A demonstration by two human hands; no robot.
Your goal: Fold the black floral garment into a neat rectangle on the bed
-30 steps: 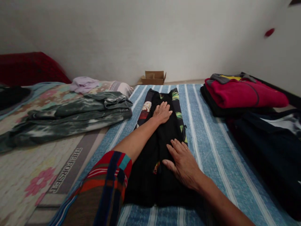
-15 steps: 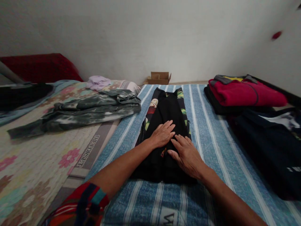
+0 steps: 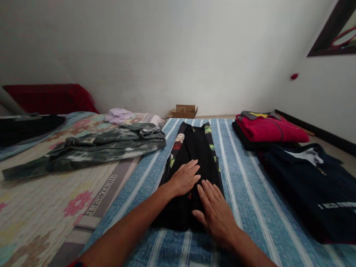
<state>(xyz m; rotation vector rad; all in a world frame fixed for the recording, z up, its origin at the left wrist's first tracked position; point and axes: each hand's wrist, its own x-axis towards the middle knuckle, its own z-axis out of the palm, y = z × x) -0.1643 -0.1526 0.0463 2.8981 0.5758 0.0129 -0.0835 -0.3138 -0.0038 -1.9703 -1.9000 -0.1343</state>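
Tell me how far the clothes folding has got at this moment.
Done: a red top lies folded on a stack at the right. In hand: both the left hand and right hand press flat on the black garment, folded lengthwise. Left: the green garment and navy shirt lie unfolded.

1. The black garment (image 3: 194, 155) under both hands looked like smooth, matt cloth, with a printed floral lining showing at its edges.
2. The striped blue sheet (image 3: 250, 193) was a woven cloth with a slightly coarse, matt weave.
3. The floral mat (image 3: 41, 207) beside it had a rough, finely textured, matt surface.
4. The grey-green garment (image 3: 105, 142) was soft cloth with a mottled, washed-out dye and a faint sheen on its folds.
5. The red top (image 3: 271, 129) looked like thick, fuzzy fleece.
6. The navy shirt (image 3: 314, 185) was matt, smooth knit cloth.
7. The small box (image 3: 184, 110) was plain brown cardboard, dull.
8. The wall (image 3: 167, 55) was flat, matt painted plaster.
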